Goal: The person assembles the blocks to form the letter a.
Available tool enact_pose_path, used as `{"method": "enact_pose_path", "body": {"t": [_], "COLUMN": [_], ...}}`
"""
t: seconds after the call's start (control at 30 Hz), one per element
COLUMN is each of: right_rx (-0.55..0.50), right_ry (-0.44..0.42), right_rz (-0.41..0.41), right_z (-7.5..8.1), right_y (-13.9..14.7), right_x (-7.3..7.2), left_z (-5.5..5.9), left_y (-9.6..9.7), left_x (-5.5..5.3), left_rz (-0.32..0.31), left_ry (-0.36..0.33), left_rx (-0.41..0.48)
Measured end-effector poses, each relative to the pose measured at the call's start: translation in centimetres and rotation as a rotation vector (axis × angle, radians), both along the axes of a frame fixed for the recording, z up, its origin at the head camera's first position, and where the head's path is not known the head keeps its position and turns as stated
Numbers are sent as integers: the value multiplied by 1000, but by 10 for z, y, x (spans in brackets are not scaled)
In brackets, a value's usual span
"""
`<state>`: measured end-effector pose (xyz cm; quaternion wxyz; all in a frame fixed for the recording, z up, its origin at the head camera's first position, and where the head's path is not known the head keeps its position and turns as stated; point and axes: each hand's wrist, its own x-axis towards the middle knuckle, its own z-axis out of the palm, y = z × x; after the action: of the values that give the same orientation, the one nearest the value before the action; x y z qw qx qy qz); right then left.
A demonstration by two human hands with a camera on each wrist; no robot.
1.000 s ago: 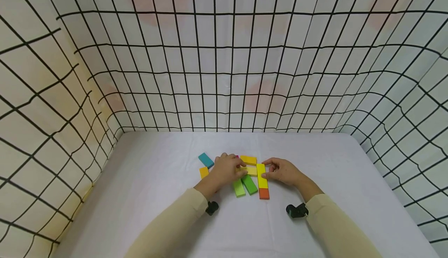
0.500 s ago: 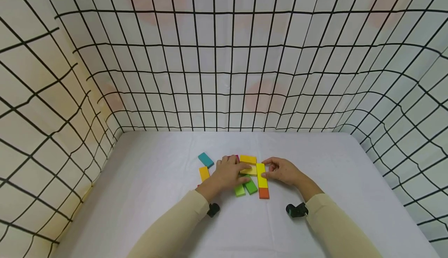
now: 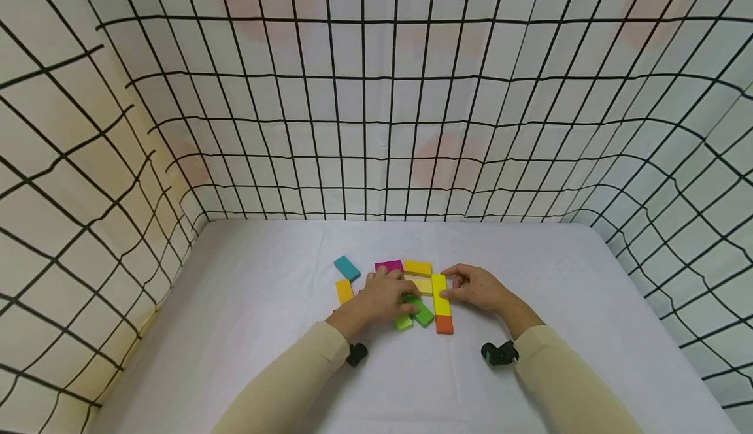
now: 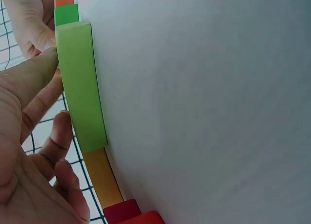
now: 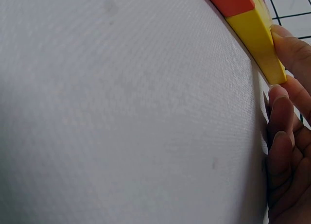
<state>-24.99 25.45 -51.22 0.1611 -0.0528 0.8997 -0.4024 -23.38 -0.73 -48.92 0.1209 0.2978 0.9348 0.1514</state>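
The right hand (image 3: 479, 288) lightly pinched one bright yellow block (image 3: 440, 295) near its far end, between thumb and forefinger. The left hand (image 3: 385, 298) arched over the cluster with fingers loosely bent; its thumb touched one lime block (image 4: 80, 88), though I could not tell whether the hand grasped anything.

Nine blocks could be counted from the head: those two, one orange-red block (image 3: 444, 324) against the yellow one's near end, one green block (image 3: 422, 313), one pale yellow block (image 3: 425, 287), one golden block (image 3: 418, 268), one magenta block (image 3: 388, 266), one teal block (image 3: 347, 267) and one amber block (image 3: 344, 290). The left wrist view showed two more, one crimson block (image 4: 120, 212) and one red block (image 4: 148, 218).

All lay on the white table (image 3: 529, 257), well apart from its far edge, with broad stretches of cloth to either side. Black mesh (image 3: 363, 78) rose along three sides, enclosing the table left, right and behind.
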Motion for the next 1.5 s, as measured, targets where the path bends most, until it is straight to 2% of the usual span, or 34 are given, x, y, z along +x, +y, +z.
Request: {"method": "enact_pose_path", "body": {"t": [0.3, 0.5, 0.73, 0.97, 1.5], "right_rx": [13, 11, 11, 0, -3], "right_ry": [-8, -6, -3, -7, -8], "right_rz": [-20, -25, -22, -24, -31], "right_z": [1, -1, -1, 0, -3], "right_y": [0, 1, 0, 0, 0], "right_x": [-1, -1, 0, 0, 0], "left_z": [0, -3, -9, -17, -11], "left_y": [-2, -3, -5, -10, -10], "left_x": [9, 18, 28, 34, 42], "left_rz": [54, 66, 89, 109, 100], "left_ry": [21, 37, -12, -26, -38], "left_rx": [22, 28, 59, 144, 210]}}
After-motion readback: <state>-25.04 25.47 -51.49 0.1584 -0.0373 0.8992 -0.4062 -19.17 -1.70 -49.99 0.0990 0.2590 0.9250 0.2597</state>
